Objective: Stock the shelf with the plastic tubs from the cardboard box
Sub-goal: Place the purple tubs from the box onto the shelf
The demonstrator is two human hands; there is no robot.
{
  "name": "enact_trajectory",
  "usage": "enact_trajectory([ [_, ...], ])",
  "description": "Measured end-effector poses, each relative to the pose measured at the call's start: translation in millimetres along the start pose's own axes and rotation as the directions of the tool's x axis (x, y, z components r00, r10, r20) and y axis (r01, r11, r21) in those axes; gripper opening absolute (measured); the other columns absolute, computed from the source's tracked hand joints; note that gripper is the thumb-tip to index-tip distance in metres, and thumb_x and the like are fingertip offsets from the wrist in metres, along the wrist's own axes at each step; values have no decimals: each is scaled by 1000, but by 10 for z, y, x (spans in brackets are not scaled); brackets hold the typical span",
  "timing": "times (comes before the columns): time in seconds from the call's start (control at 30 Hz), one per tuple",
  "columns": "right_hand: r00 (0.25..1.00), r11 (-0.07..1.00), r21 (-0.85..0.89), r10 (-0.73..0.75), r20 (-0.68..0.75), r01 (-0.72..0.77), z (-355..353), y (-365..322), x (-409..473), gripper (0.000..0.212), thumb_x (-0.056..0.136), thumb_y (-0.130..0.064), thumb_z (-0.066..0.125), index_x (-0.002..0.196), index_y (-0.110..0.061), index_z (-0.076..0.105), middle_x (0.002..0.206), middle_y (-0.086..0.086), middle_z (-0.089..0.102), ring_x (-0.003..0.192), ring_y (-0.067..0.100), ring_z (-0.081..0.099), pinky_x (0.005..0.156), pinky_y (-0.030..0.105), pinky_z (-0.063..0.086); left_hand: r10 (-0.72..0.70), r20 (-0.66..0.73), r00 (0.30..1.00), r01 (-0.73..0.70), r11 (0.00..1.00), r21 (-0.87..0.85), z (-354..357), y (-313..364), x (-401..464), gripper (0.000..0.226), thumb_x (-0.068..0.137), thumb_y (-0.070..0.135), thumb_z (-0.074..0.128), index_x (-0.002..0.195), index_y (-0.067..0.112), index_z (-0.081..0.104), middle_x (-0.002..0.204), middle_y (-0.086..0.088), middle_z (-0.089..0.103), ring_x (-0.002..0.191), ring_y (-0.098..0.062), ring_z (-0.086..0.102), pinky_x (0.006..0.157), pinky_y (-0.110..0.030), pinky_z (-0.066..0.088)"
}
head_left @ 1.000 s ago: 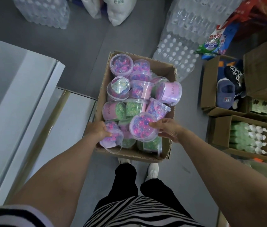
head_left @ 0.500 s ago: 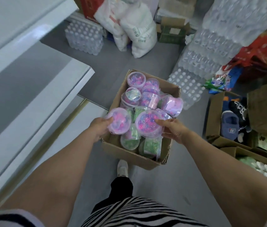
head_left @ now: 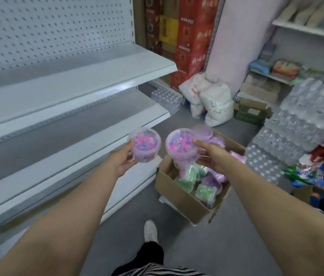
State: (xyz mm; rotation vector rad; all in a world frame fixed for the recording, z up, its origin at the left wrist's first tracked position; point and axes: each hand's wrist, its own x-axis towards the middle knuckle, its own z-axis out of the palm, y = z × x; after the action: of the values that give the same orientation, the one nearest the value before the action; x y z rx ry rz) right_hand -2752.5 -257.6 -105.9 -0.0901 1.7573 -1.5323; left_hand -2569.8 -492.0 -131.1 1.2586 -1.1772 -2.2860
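Note:
My left hand [head_left: 121, 161] grips a clear plastic tub [head_left: 144, 144] filled with pink and purple pieces, held in front of the white shelf [head_left: 61, 124]. A second tub [head_left: 180, 145] of the same kind is gripped by my right hand [head_left: 212, 156] above the cardboard box [head_left: 179, 198]. The box sits on the floor at the shelf's right end and holds several more tubs [head_left: 203, 182] with green and purple contents. The two held tubs are side by side, a small gap between them.
The shelf unit has bare white tiers and a pegboard back [head_left: 53, 26]. Stacked water-bottle packs [head_left: 296, 128] stand right of the box. White sacks [head_left: 211, 100] and red cartons [head_left: 193, 36] stand behind. My foot [head_left: 150, 231] is on the grey floor beside the box.
Both hands have lifted a tub each out of the box and risen toward the shelf. My view has swung up from the box to the shelves.

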Motion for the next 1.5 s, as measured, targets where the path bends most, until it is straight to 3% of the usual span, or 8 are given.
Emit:
enact_trajectory([
  [0.13, 990, 998, -24, -47, 136, 51, 609, -275, -197, 64, 67, -48, 84, 113, -7, 65, 90, 9, 75, 88, 24, 72, 74, 33, 58, 81, -103, 991, -93, 989, -113, -477, 439, -547, 30, 83, 33, 73, 93, 7, 61, 96, -6, 60, 91, -23, 61, 68, -35, 60],
  [0.37, 902, 975, -69, -167, 399, 212, 2099, -814, -509, 106, 41, -58, 94, 130, -12, 58, 120, 18, 67, 104, 32, 70, 84, 39, 59, 234, -298, 926, -311, 918, -246, -1666, 1295, -1429, 34, 83, 43, 71, 90, 12, 57, 114, -8, 51, 108, -32, 55, 64, -35, 59],
  [0.53, 830, 968, -15, -207, 518, 251, 3349, -970, -831, 82, 58, -51, 84, 125, -9, 61, 115, 19, 65, 107, 34, 67, 90, 41, 58, 305, -439, 845, -436, 869, -236, -2611, 1763, -1921, 37, 81, 42, 74, 89, 9, 57, 97, -5, 54, 94, -30, 57, 63, -35, 59],
  [0.87, 754, 975, -13, -163, 636, 221, 5563, -752, -1150, 82, 65, -47, 86, 128, -4, 55, 113, 19, 64, 104, 36, 68, 92, 48, 57, 287, -618, 732, -468, 871, -149, -4712, 2243, -2394, 55, 77, 44, 77, 110, 7, 55, 115, -9, 53, 94, -34, 62, 71, -38, 61],
  [1.03, 770, 982, -21, -132, 625, 185, 6251, -593, -1248, 69, 75, -43, 81, 124, -4, 51, 109, 20, 62, 104, 36, 66, 93, 48, 56, 282, -636, 719, -451, 884, -118, -5368, 2396, -2444, 49, 78, 40, 77, 107, 9, 54, 101, -4, 53, 85, -28, 63, 66, -38, 61],
  [1.27, 773, 982, -48, -115, 624, 185, 6703, -478, -1337, 67, 76, -42, 81, 123, -6, 50, 116, 20, 58, 106, 36, 66, 93, 47, 56, 306, -649, 697, -407, 914, -6, -5908, 2495, -2420, 57, 77, 50, 75, 110, 8, 56, 101, -11, 62, 83, -27, 64, 77, -37, 55],
  [1.37, 769, 981, -53, -113, 630, 188, 6806, -456, -1376, 64, 78, -41, 80, 122, -7, 49, 117, 17, 57, 106, 35, 65, 94, 47, 56, 379, -739, 557, -353, 913, 203, -5959, 2473, -2325, 77, 76, 58, 71, 123, -1, 56, 117, -14, 63, 101, -31, 61, 80, -35, 48],
  [1.5, 774, 978, -72, -110, 623, 197, 6878, -437, -1412, 61, 79, -41, 79, 120, -7, 50, 114, 17, 58, 105, 34, 65, 90, 45, 57, 552, -748, 368, -295, 832, 470, -5855, 2427, -2278, 76, 82, 57, 64, 126, -4, 54, 126, -19, 60, 111, -34, 58, 93, -39, 47],
])
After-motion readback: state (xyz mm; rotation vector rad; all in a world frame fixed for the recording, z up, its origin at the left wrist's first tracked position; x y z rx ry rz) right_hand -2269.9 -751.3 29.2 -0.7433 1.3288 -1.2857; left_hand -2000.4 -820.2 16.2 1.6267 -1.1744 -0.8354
